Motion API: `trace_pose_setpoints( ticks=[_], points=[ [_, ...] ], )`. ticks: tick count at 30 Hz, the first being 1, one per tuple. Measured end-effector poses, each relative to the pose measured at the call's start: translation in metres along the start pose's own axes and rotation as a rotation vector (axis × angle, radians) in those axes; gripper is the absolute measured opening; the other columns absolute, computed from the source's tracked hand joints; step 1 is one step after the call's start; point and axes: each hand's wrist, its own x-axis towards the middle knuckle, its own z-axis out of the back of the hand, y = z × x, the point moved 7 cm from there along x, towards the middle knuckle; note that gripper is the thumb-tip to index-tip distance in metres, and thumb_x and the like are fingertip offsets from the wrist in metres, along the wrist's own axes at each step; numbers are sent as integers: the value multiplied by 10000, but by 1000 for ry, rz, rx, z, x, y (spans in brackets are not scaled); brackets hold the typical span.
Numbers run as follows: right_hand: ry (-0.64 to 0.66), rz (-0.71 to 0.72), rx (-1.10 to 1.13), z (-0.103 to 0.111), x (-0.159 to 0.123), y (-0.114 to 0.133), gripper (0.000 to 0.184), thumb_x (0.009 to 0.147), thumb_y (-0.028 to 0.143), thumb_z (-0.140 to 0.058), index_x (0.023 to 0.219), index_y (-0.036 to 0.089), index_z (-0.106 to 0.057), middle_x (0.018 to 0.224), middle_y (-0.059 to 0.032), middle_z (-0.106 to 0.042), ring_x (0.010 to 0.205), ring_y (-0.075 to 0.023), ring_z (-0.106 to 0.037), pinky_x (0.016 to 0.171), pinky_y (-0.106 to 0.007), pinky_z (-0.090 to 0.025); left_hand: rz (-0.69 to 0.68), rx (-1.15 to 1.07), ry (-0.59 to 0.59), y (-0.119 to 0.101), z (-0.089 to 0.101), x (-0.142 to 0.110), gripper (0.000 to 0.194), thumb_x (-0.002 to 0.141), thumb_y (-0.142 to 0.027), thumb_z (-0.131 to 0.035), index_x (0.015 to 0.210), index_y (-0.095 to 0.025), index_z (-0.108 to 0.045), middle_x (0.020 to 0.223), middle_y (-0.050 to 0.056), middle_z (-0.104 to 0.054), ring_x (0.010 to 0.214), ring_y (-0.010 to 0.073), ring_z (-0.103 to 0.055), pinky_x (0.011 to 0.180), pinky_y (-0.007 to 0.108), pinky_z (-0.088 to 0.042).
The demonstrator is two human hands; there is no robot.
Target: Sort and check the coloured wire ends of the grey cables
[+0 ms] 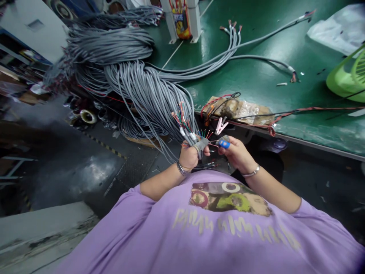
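Note:
My left hand [189, 155] grips a bunch of grey cables [159, 99] near their stripped ends, where thin coloured wires [185, 123] fan out above my fist. A grey tape or sleeve wraps one finger. My right hand [235, 152] is closed on a small blue-handled tool [224, 144], its tip touching a thin red wire beside the left hand. Both hands sit close together just in front of my chest, below the edge of the green table [256, 76].
A big heap of grey cables [114, 49] hangs off the table's left end. More cables [234, 42] lie across the table. A taped cardboard pad with clips [236, 108], a green basket [349, 76], a plastic bag [339, 30] and a white post [194, 19] are there too.

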Motion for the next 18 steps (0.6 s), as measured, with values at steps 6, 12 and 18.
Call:
trace_pose_setpoints(
  ticks=[6,12,18],
  points=[
    [-38,-126,130,6,32,-1,579,796,766,-645,782,187,-661,704,-21,-639,542,-95,-516,503,-225,-460,90,43,155,-2,-11,0,465,573,-543,-865,615,-142,-634,517,-4,-613,427,97,-566,453,230,-512],
    [-95,111,43,-4,43,12,619,735,799,-673,724,180,-678,653,-4,-607,533,-86,-474,532,-238,-433,77,80,181,-3,-19,4,430,598,-504,-854,568,-152,-610,509,-11,-596,426,89,-549,449,227,-502],
    [-99,101,54,-9,45,4,713,765,885,-515,819,200,-704,624,-21,-637,591,-152,-601,555,-280,-468,88,67,199,-1,-24,6,434,591,-477,-872,572,-152,-586,498,-15,-591,414,89,-541,429,222,-487]
  ],
)
